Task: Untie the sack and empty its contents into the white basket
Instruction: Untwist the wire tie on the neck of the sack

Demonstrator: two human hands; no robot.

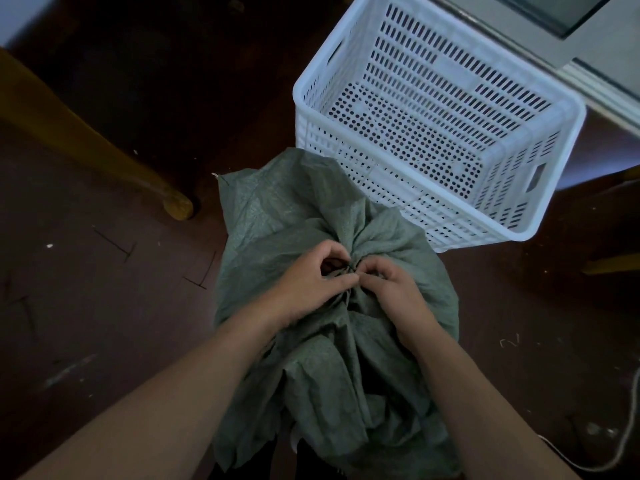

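Single head view, looking steeply down, close over the floor (104, 306)

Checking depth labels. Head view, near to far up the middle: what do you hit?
left hand and right hand, side by side, pinching the tied neck of the green sack → sack's loose top flap → white basket → grey cabinet in the far right corner.

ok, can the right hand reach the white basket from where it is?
Probably yes: the white basket stands open just beyond the sack, nothing between. But the right hand, like the left hand, is pinching the tie at the sack's neck.
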